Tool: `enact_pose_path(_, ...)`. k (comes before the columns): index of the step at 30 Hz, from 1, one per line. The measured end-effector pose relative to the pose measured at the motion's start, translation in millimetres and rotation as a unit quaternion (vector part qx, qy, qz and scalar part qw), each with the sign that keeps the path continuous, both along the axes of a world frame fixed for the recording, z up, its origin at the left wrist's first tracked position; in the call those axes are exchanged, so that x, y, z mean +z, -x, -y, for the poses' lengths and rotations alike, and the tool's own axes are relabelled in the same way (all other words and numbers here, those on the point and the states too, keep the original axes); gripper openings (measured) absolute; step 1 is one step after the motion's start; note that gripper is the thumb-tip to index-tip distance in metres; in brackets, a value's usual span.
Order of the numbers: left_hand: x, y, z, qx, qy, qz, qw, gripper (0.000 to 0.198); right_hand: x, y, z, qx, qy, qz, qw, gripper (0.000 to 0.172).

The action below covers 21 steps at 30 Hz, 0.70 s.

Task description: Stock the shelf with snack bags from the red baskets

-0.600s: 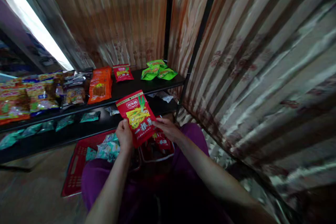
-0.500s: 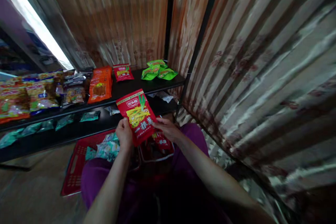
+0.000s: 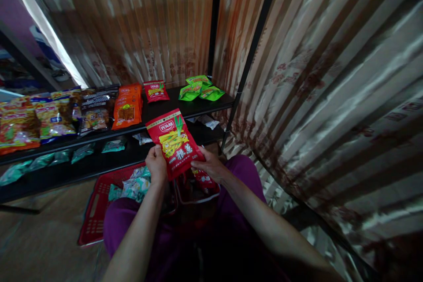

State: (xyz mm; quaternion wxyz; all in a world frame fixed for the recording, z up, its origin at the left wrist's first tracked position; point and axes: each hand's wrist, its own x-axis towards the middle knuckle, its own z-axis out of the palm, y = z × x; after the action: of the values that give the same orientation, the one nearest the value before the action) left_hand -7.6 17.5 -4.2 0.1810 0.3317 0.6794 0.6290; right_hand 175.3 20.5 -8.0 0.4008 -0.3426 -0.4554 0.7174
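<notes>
Between my two hands is a red snack bag with yellow sticks and a green onion printed on its front, tilted toward me. My left hand grips its left edge. At the lower right edge, my right hand pinches it, the thumb side toward the front. Below the bag, a small red basket holds more red packets. A matching red bag stands on the upper shelf, between orange packets and green ones.
Orange packets, dark bags and noodle-like snack bags line the shelf leftward. Green packets lie at its right end. Teal packets rest on the lower shelf. A red crate sits on the floor. Curtains hang behind and right.
The red bag stays in both hands and has turned slightly, its right corner a little higher. My right hand has shifted slightly. The camera view has moved only a little.
</notes>
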Motion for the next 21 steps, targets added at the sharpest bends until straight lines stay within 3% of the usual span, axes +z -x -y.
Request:
enact_pose_path(6, -2.8, 0.8, -3.3, -0.015, -0.008, 0.037, 0.999, 0.033, -3.9, 0.0, 1.2, -0.017, 0.02, -0.006, 1.0, 0.039)
enact_pose_path(15, -2.1, -2.5, -8.6, -0.009, -0.003, 0.05, 0.999, 0.029, -4.1, 0.8, 0.9, -0.074, 0.112, -0.067, 0.989, 0.029)
enact_pose_path(21, -0.9, -6.1, -10.7, -0.023, -0.003, 0.054, 0.998, 0.029, -3.6, -4.2, -1.0, -0.05, 0.105, -0.059, 0.991, 0.032)
